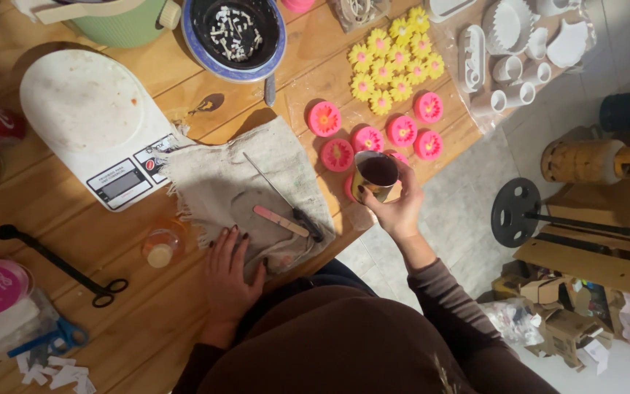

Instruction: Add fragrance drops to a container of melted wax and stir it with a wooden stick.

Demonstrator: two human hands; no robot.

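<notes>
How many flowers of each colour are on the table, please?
Yellow flowers: 12, as far as the tight cluster shows
Pink flowers: 8, two of them partly hidden by the cup
Total: 20

This is a home craft bench, most likely for casting candles or soap. A wooden table (184, 95) carries a digital scale (92, 124), rows of pink moulds (402, 131) and finished yellow flowers (395, 62), white moulds (512, 44), scissors (107, 292), a stained cloth (213, 175) and a bowl (236, 33) of white chips. Beside it, a tiled floor (468, 211) holds cardboard boxes (570, 321).
</notes>
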